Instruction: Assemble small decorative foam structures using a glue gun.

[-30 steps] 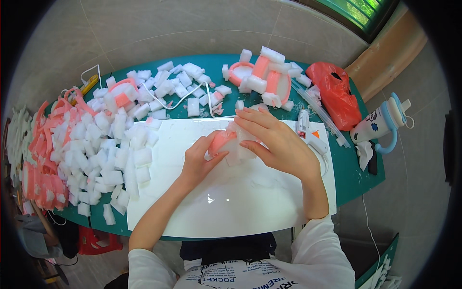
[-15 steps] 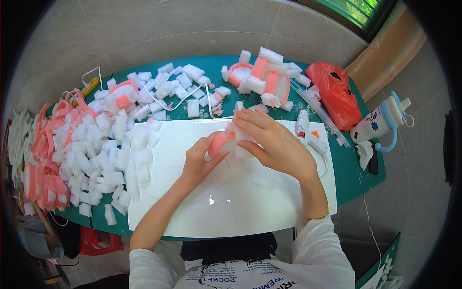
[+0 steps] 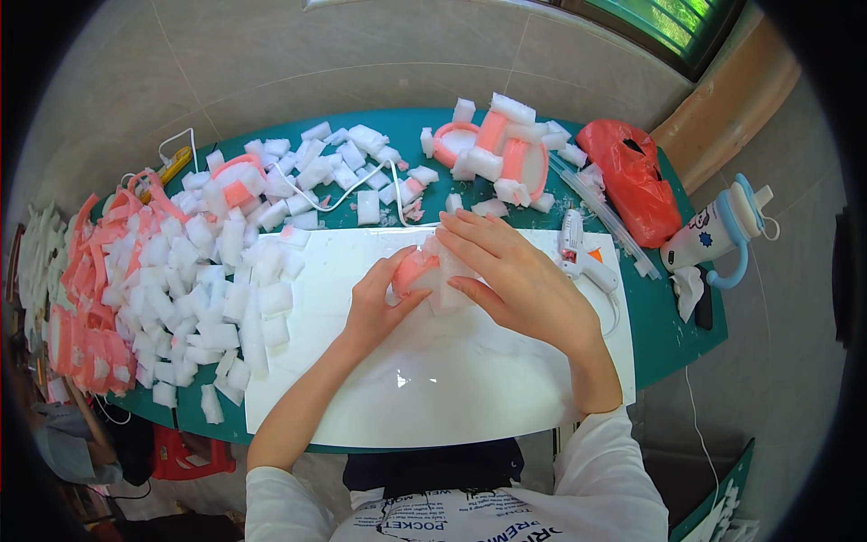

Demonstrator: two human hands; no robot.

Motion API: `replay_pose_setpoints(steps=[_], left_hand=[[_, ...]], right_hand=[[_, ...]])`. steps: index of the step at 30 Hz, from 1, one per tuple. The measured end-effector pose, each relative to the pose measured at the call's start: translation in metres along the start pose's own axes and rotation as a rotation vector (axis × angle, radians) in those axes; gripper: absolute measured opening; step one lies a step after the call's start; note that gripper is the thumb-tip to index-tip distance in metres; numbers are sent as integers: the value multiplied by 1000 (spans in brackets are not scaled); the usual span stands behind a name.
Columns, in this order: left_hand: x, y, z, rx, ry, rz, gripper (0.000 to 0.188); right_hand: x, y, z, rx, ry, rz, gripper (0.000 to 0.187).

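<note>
Above the white board [image 3: 343, 406], my left hand [image 3: 379, 296] grips a curved pink foam piece [image 3: 414, 269] between thumb and fingers. A white foam block [image 3: 449, 285] stands against the pink piece's right side. My right hand [image 3: 519, 285] covers that block, its long fingers laid together over the top and its thumb on the near side. Much of the block, and where it meets the pink foam, is hidden by this hand. A white hot glue gun [image 3: 591, 264] rests on the board to the right of my right hand.
Loose white foam blocks [image 3: 194, 294] and pink foam strips [image 3: 90, 244] heap up on the left. Pink-and-white foam assemblies [image 3: 492, 154] stand at the back. Clear glue sticks [image 3: 605, 212], a red plastic bag [image 3: 628, 181] and a handled bottle [image 3: 709, 235] are on the right. A white cable [image 3: 348, 206] crosses the back.
The whole view has shifted slightly. Both hands keep almost the same hold on the foam, and nothing has been let go.
</note>
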State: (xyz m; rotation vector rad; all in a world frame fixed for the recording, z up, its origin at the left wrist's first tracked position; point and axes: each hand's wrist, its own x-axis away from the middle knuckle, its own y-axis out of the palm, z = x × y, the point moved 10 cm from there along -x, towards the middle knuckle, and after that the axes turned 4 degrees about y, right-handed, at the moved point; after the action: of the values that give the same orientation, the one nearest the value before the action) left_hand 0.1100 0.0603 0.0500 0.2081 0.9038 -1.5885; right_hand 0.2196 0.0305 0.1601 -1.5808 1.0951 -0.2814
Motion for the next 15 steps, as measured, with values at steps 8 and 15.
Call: replay_pose_setpoints(steps=[8, 15], left_hand=[[1, 0, -6, 12, -12, -22, 51], [2, 1, -7, -22, -42, -28, 38]], right_hand=[[0, 0, 7, 54, 41, -19, 43], [-2, 0, 5, 51, -19, 4, 36]])
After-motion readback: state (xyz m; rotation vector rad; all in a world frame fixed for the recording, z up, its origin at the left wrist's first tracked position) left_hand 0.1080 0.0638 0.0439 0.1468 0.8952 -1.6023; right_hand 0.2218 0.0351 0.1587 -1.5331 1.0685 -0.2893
